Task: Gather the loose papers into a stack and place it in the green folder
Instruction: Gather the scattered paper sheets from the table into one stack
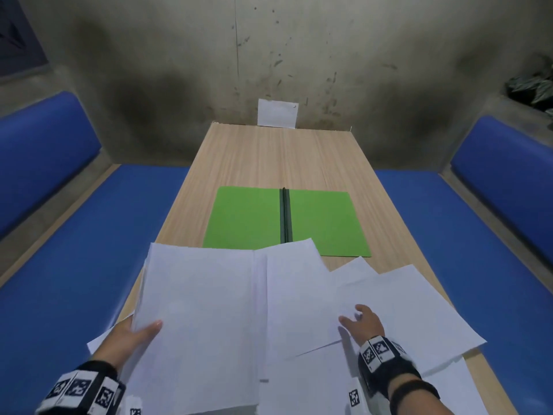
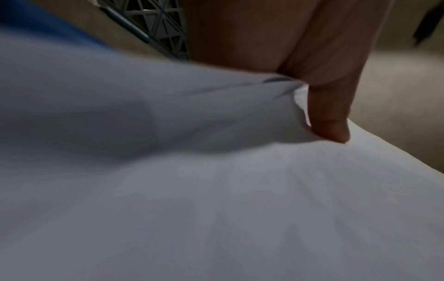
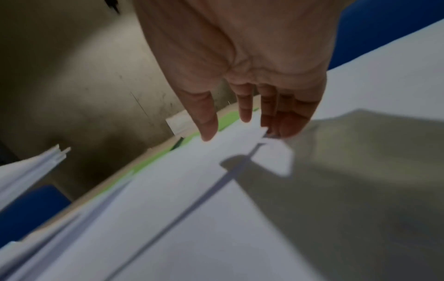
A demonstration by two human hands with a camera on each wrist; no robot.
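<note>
The left hand (image 1: 131, 336) gripped a stack of white papers (image 1: 197, 319) at its near left corner, thumb (image 2: 329, 121) pressed on the top sheet and the other fingers hidden beneath, and held the stack raised over the near left part of the wooden tabletop (image 1: 269, 154). The right hand (image 1: 363, 320) was released, its fingers (image 3: 209, 121) straight and spread, their tips touching a loose sheet (image 1: 419, 310) among the papers fanned across the near right of the tabletop, one overhanging the right edge. The green folder (image 1: 245, 220) lay open and flat at the tabletop's middle, its near edge partly covered by the papers. A small white card (image 1: 277, 113) stood at the far edge against the wall.
</note>
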